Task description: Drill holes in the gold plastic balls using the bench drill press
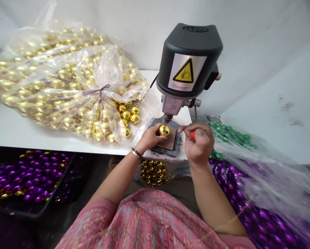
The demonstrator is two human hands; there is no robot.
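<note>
A shiny gold ball ornament (164, 130) rests on a small brown board on the drill press base (155, 151), under the bit. My left hand (152, 137) grips the ball from its left side, thumb in front and fingers behind. Above it stands the black drill press (190, 58) with a yellow warning label. The drill bit comes down at the top of the ball; I cannot tell whether it touches. My right hand (199, 142) is closed around an orange-red handle knob (192, 135), with the index finger pointing toward the ball.
A big tied clear bag (66, 90) of gold balls lies on the white table (40, 135), loose gold balls (135, 114) at its opening. Gold balls (154, 173) sit below the table edge. Purple balls (33, 176) fill a bin at left; green balls (230, 135) and purple ones are bagged at right.
</note>
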